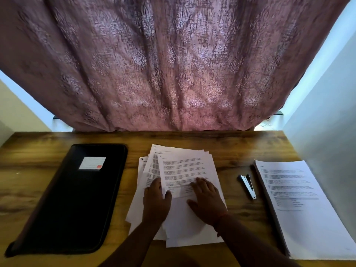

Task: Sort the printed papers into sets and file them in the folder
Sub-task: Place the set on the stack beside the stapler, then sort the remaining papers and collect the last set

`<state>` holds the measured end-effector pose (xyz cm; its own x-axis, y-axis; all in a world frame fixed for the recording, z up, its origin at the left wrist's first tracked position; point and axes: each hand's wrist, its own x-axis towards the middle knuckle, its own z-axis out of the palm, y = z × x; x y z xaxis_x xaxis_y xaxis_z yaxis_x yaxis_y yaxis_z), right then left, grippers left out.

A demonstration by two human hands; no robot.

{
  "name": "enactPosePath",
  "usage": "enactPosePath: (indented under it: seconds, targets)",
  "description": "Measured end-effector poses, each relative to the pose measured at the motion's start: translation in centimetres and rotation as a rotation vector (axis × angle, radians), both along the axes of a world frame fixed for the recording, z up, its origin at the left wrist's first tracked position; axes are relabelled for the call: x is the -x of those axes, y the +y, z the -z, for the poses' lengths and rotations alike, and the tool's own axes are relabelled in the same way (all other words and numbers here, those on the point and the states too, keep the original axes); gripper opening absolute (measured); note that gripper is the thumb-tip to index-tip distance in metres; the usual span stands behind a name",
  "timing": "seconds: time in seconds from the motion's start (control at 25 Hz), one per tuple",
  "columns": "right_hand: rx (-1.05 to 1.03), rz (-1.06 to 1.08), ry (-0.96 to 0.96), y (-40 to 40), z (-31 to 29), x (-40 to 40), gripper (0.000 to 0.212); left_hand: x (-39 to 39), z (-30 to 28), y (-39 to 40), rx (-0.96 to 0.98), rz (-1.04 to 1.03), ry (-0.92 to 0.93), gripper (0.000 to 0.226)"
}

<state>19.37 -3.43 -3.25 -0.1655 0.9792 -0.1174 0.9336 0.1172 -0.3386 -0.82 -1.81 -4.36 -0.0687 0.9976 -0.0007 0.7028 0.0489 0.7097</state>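
Note:
A loose fan of printed papers (185, 166) lies in the middle of the wooden desk (231, 141). My left hand (156, 199) pinches the left edge of the top sheet, thumb on top and fingers tucked under it. My right hand (207, 201) presses flat on the same sheet with straight fingers. A closed black zip folder (77, 199) with a white label lies at the left. A neat stack of printed papers (300, 205) sits at the right edge of the desk.
A dark stapler (248, 186) lies between the loose papers and the right stack. A mauve patterned curtain (173, 64) hangs behind the desk's far edge. White walls close in on the left and right.

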Motion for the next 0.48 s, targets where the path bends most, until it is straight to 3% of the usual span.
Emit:
enactPosePath:
  seconds: [0.12, 0.32, 0.48]
  targets:
    - [0.019, 0.019, 0.009, 0.0, -0.2, 0.1, 0.070, -1.3, -1.2, -0.1, -0.009, -0.092, -0.128, 0.038]
    - [0.041, 0.104, 0.084, 0.6, -1.0, 1.1, 0.058, -1.6, -1.8, -1.1, -0.128, -0.015, 0.287, 0.030]
    - [0.085, 0.248, 0.472, 0.6, -3.0, 3.7, 0.030, -1.5, -0.9, -1.4, -0.193, 0.125, 0.298, 0.034]
